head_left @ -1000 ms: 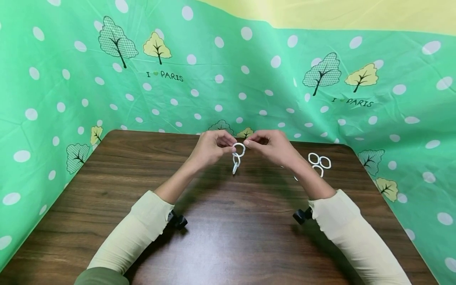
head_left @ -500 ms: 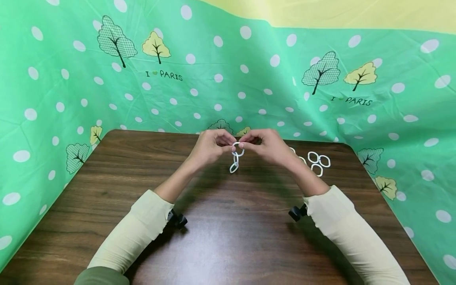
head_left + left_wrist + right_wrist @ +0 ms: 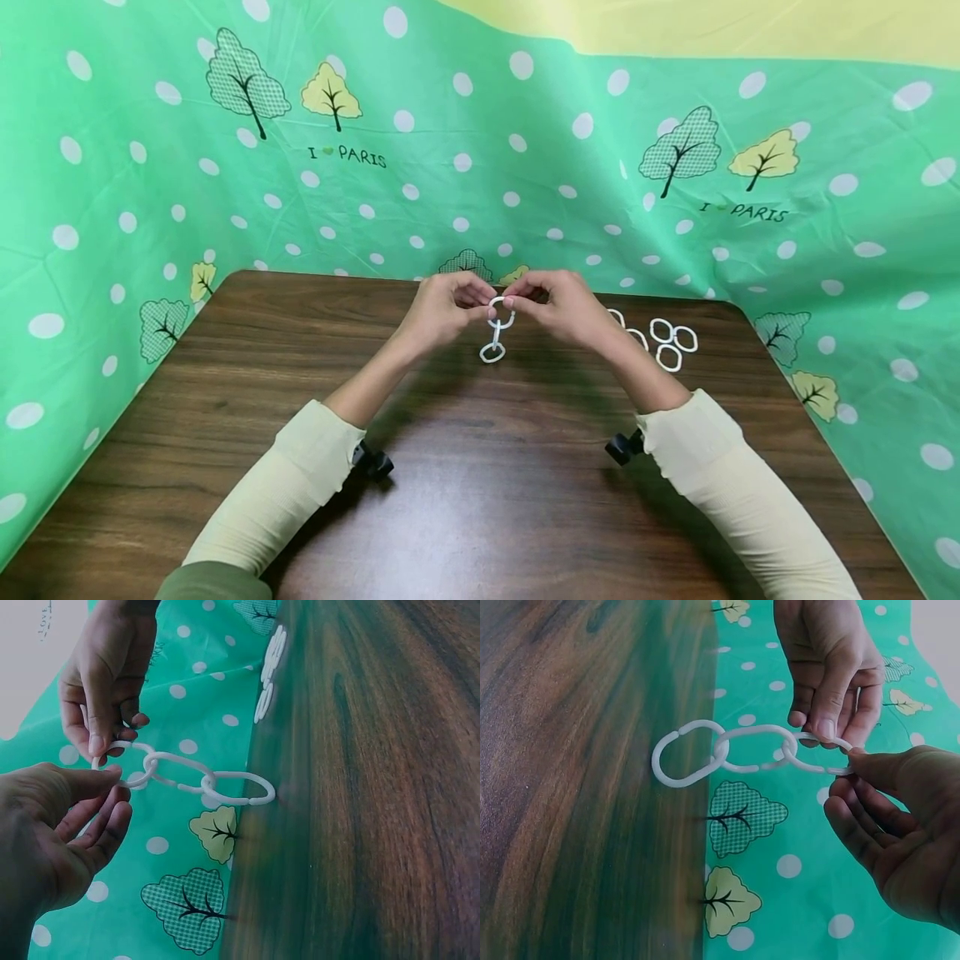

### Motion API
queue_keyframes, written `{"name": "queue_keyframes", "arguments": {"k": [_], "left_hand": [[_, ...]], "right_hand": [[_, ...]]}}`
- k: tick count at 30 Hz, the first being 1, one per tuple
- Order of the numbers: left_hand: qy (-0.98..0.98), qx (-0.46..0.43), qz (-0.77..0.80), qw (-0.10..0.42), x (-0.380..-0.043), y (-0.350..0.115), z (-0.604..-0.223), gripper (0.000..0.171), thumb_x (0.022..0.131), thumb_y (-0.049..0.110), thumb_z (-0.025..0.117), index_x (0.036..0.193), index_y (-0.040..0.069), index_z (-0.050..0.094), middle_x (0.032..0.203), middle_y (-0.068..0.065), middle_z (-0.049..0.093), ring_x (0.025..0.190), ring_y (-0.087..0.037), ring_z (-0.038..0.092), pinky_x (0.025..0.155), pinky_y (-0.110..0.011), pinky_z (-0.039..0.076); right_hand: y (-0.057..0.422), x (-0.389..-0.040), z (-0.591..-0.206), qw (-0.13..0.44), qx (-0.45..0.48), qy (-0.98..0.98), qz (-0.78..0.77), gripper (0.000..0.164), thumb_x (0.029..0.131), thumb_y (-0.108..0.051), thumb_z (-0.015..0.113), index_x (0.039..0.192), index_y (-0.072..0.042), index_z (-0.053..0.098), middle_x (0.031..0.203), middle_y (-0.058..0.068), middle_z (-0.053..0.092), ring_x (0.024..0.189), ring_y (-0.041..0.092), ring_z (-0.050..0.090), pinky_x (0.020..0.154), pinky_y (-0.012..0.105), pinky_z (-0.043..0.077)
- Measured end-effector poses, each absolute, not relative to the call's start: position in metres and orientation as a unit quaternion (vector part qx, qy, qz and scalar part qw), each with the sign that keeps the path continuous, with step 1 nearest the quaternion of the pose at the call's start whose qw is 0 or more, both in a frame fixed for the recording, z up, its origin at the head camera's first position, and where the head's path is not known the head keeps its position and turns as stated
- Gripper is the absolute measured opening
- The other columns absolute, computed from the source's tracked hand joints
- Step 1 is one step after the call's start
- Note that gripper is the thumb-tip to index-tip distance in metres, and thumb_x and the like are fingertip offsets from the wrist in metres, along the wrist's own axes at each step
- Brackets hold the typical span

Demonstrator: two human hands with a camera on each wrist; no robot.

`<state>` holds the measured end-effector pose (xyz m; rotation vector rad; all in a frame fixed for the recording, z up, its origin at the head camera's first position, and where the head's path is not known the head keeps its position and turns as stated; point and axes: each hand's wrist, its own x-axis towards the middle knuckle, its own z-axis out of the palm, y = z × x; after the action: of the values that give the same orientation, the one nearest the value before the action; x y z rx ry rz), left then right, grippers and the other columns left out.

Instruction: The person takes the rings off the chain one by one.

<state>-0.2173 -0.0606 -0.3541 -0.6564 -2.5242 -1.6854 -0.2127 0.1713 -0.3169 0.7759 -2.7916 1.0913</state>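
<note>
Three interlocked white plastic chain links hang between both hands above the table. My left hand (image 3: 446,310) pinches the left side of the top link (image 3: 810,766) between thumb and fingers. From the other side, my right hand (image 3: 561,305) pinches that same link near its upper edge. Through the top link runs the middle link (image 3: 757,729), which hangs edge-on in the head view. The lowest link (image 3: 690,781) dangles from it, its face toward the head camera. Small slits show in the links in the right wrist view. Fingertips partly cover the top link.
Several loose white links (image 3: 658,358) lie flat on the brown wooden table (image 3: 480,467) at the right, some partly behind my right forearm. A green dotted curtain (image 3: 480,125) stands at the table's far edge. A black wrist device (image 3: 372,462) sits under the left sleeve.
My right hand has moved slightly left, from the top link's right edge onto its upper part. The lowest link has swung and turned to face the head camera. My left hand stays put.
</note>
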Motion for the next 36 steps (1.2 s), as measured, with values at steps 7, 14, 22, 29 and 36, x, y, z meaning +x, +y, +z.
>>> {"name": "queue_keyframes", "arguments": {"k": [7,14,22,29,36], "left_hand": [[-0.837,-0.193,-0.511,0.027,-0.216,-0.063,-0.354,0.017,0.095,0.008,0.091,0.109,0.005,0.083,0.103,-0.011,0.084,0.095,-0.028,0.081,0.089,-0.036,0.063],[-0.854,-0.19,-0.484,0.014,-0.213,-0.064,-0.359,0.019,0.093,0.021,0.096,0.099,0.011,0.081,0.094,-0.005,0.082,0.086,-0.019,0.075,0.082,-0.031,0.059],[-0.869,-0.229,-0.44,0.008,-0.212,-0.061,-0.368,0.022,0.09,0.027,0.098,0.091,0.013,0.081,0.085,0.0,0.082,0.077,-0.012,0.073,0.071,-0.028,0.056],[-0.881,-0.22,-0.418,-0.002,-0.212,-0.058,-0.372,0.022,0.09,0.024,0.098,0.088,0.012,0.08,0.083,0.0,0.081,0.078,-0.012,0.074,0.071,-0.027,0.055],[-0.874,-0.226,-0.43,-0.008,-0.212,-0.059,-0.373,0.013,0.095,0.016,0.092,0.09,0.01,0.082,0.087,-0.002,0.084,0.079,-0.014,0.079,0.071,-0.025,0.056]], "right_hand": [[0.17,-0.212,-0.314,0.025,0.243,-0.905,0.348,0.015,0.108,-0.018,0.079,0.115,-0.007,0.085,0.105,0.009,0.084,0.093,0.022,0.072,0.083,0.03,0.056],[0.171,-0.214,-0.316,0.031,0.243,-0.904,0.35,0.015,0.108,-0.019,0.079,0.116,-0.008,0.085,0.106,0.01,0.085,0.092,0.022,0.074,0.082,0.027,0.056],[0.173,-0.214,-0.319,0.029,0.234,-0.906,0.352,0.016,0.109,-0.017,0.077,0.119,-0.006,0.083,0.11,0.012,0.084,0.096,0.027,0.077,0.083,0.027,0.058],[0.174,-0.216,-0.321,0.025,0.235,-0.906,0.351,0.021,0.11,-0.013,0.074,0.128,-0.004,0.08,0.115,0.016,0.084,0.099,0.028,0.078,0.084,0.027,0.058],[0.175,-0.217,-0.324,0.018,0.227,-0.912,0.342,0.028,0.107,-0.006,0.07,0.133,-0.001,0.078,0.127,0.019,0.082,0.106,0.032,0.079,0.094,0.044,0.063]]}}
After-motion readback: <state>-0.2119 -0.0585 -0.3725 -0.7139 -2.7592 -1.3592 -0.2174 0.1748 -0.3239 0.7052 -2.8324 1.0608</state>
